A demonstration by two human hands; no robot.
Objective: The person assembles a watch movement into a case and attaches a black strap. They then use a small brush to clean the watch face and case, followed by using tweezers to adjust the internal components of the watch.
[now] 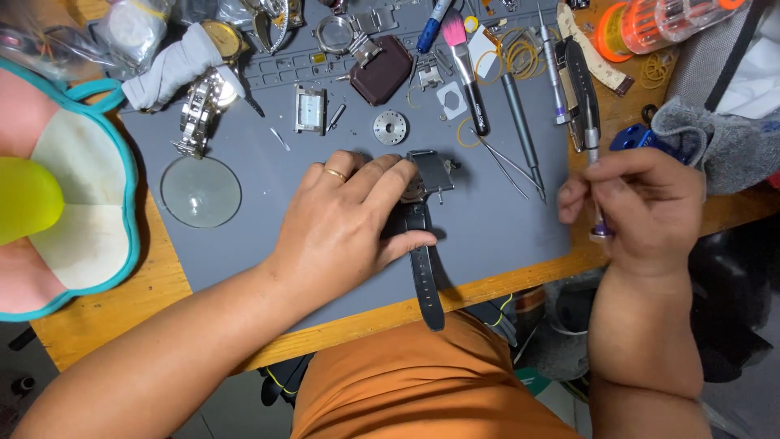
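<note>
light: bright, even | shadows: soft | focus: sharp | edges: slightly bent

Watch on the mat, hands on either side.
The left hand (345, 219) presses the black-strapped square wristwatch (424, 213) onto the grey rubber work mat (487, 219); its strap hangs over the wooden table edge (122, 301). The right hand (642, 207), right of the mat, holds a slim metal screwdriver (594, 162). The round glass lens (201, 191) lies left.

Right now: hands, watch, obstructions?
Left hand pins black-strapped watch on grey mat. Right hand holds small screwdriver, off the watch. Tweezers lie nearby.
</note>
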